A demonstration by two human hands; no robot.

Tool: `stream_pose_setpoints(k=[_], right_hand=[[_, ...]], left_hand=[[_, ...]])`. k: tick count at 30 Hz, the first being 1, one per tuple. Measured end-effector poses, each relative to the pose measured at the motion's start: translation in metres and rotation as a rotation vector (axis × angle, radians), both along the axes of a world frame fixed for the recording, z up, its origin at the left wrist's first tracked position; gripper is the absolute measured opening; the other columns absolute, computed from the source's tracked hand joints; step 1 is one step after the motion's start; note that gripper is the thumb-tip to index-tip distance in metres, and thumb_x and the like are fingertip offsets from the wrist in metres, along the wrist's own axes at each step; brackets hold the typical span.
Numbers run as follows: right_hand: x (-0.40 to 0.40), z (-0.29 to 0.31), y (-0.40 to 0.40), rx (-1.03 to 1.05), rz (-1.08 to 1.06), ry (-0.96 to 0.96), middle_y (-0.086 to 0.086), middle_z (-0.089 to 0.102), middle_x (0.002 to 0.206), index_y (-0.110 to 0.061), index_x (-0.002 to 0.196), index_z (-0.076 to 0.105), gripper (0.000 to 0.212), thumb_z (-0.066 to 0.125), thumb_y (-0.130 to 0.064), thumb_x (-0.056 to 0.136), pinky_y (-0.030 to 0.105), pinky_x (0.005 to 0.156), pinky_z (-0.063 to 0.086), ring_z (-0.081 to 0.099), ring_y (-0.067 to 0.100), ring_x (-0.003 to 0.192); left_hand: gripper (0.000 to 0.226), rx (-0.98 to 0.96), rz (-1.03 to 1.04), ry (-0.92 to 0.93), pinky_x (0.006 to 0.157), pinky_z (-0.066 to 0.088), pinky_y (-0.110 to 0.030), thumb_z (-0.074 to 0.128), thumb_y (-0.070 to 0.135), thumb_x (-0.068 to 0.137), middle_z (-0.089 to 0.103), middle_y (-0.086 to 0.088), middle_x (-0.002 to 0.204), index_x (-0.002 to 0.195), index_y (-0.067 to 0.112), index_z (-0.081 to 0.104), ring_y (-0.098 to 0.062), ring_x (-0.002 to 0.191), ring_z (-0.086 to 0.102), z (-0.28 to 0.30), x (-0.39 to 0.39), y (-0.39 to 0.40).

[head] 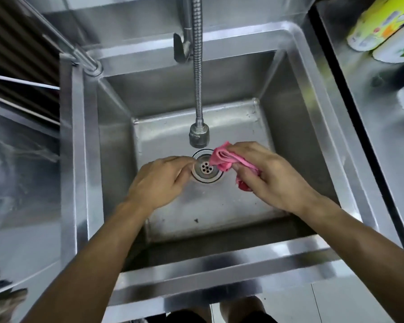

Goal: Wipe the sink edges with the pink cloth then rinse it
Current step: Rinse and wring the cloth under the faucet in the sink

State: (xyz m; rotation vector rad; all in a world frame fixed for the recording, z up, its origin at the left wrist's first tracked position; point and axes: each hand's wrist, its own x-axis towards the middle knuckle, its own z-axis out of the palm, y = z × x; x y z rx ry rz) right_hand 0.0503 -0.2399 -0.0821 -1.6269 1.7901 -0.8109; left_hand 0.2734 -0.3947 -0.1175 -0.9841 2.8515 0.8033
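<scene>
Overhead, faucet [198, 134] hangs just above cloth [222, 159] and drain [205, 170].

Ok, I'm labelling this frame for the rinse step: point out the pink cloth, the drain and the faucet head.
pink cloth [219, 157]: head view, on the folded part sticking out past the fingers.
drain [206, 170]: head view, on the perforated centre.
faucet head [198, 135]: head view, on the nozzle body.

Bright even light, glare streaks on the steel sink [222, 264], corners blurred and warped.
</scene>
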Motion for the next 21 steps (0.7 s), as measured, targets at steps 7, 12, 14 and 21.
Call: stream_pose_setpoints(k=[7,12,14,21], right_hand=[[0.001,-0.001,-0.037,0.016,0.133,0.057,-0.001,0.055,0.15,-0.013,0.149,0.052,0.046,0.059,-0.014,0.105,0.037,0.114,0.046,0.053,0.01,0.136],[-0.003,-0.006,-0.052,0.02,0.156,0.053,-0.003,0.055,0.15,-0.015,0.15,0.052,0.045,0.058,-0.018,0.105,0.037,0.114,0.046,0.052,0.01,0.138],[-0.005,-0.011,-0.058,0.031,0.175,0.048,-0.004,0.053,0.153,-0.016,0.151,0.051,0.046,0.057,-0.019,0.106,0.038,0.115,0.045,0.049,0.009,0.141],[-0.014,-0.02,-0.066,0.066,0.252,0.02,-0.005,0.052,0.154,-0.019,0.152,0.05,0.048,0.059,-0.016,0.104,0.034,0.115,0.045,0.049,0.007,0.14]], left_hand=[[0.033,-0.152,0.077,0.316,0.105,0.05,-0.039,0.052,0.019,0.099,0.07,0.001,0.129,0.127,0.017,0.069,-0.02,0.121,0.065,0.019,0.001,-0.065],[0.045,-0.358,-0.022,0.341,0.102,0.05,-0.047,0.049,0.003,0.092,0.056,-0.009,0.148,0.134,0.008,0.063,-0.031,0.127,0.059,0.027,-0.045,-0.107],[0.057,-0.426,-0.117,0.268,0.101,0.049,-0.049,0.046,0.002,0.089,0.04,-0.009,0.161,0.145,0.006,0.052,-0.033,0.132,0.054,0.028,-0.068,-0.118],[0.086,-0.545,0.216,-0.185,0.091,0.042,-0.058,0.049,0.028,0.094,-0.006,0.009,0.171,0.164,0.026,-0.001,-0.044,0.131,0.042,0.021,-0.111,-0.113]])
